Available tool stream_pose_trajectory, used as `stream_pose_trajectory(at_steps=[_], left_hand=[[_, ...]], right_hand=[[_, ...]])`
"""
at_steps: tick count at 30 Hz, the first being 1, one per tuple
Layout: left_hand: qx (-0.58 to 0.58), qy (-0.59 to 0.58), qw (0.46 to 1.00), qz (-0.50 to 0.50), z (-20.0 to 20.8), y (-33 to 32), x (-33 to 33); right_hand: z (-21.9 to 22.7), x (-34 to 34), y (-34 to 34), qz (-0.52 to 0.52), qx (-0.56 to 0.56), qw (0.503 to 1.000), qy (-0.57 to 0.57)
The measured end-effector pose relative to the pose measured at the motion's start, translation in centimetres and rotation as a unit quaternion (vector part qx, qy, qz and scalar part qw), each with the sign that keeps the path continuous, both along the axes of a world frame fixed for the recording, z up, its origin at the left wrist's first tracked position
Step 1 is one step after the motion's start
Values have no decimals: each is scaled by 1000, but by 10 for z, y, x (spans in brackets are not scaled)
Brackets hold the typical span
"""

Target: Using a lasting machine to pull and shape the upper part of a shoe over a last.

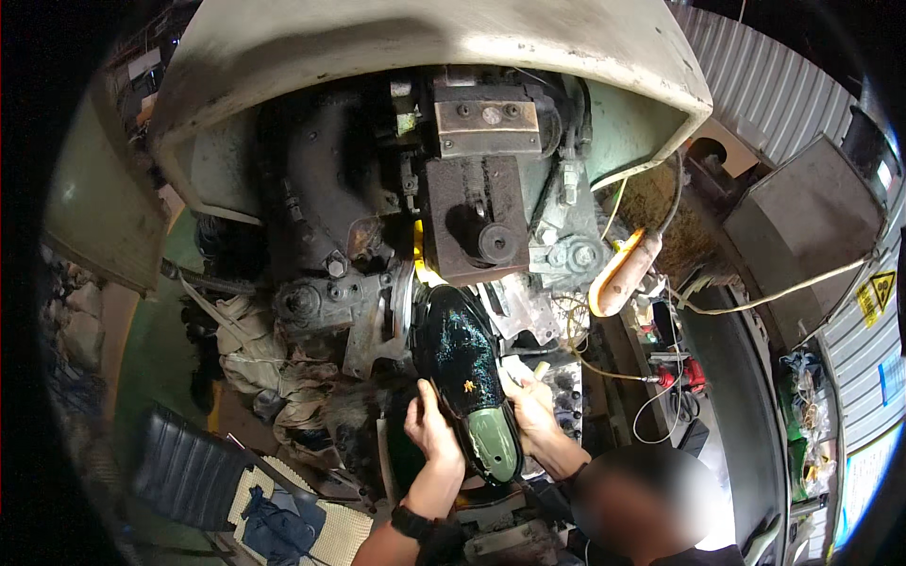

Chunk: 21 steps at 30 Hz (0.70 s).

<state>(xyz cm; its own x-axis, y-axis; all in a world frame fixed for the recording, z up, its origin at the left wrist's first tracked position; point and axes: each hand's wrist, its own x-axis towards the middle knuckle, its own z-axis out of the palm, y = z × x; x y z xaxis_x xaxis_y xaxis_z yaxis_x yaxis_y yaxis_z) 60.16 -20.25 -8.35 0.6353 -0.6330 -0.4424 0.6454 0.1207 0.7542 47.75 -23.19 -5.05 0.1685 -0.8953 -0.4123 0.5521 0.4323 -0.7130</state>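
A black shoe upper (460, 354) with a glossy, speckled surface and a small orange mark is stretched over a green shoe last (493, 440). Its toe points away from me into the jaws of a lasting machine (477, 212). My left hand (434, 426), with a dark band at the wrist, is closed against the upper's left side, thumb pointing up along it. My right hand (534, 411) grips the opposite side near the heel. Something whitish shows at its fingertips, too small to name. The undersides of the shoe and most fingers are hidden.
A cream machine hood (434, 33) arches overhead. Metal plates flank the shoe. An orange-handled hand lamp (628, 274) hangs at right, with loose cables below. Crumpled cloths (255, 354) and a black chair (184, 467) are at left. A blurred patch covers the lower right.
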Motion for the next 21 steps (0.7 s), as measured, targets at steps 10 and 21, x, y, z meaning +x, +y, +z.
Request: stream_pose_trajectory(at_steps=[10, 21], left_hand=[[-23, -94, 995, 20, -53, -15, -3], [-38, -61, 997, 11, -41, -5, -5]], right_hand=[[-53, 0, -8, -25, -81, 996, -20], [-70, -8, 0, -12, -66, 997, 31]])
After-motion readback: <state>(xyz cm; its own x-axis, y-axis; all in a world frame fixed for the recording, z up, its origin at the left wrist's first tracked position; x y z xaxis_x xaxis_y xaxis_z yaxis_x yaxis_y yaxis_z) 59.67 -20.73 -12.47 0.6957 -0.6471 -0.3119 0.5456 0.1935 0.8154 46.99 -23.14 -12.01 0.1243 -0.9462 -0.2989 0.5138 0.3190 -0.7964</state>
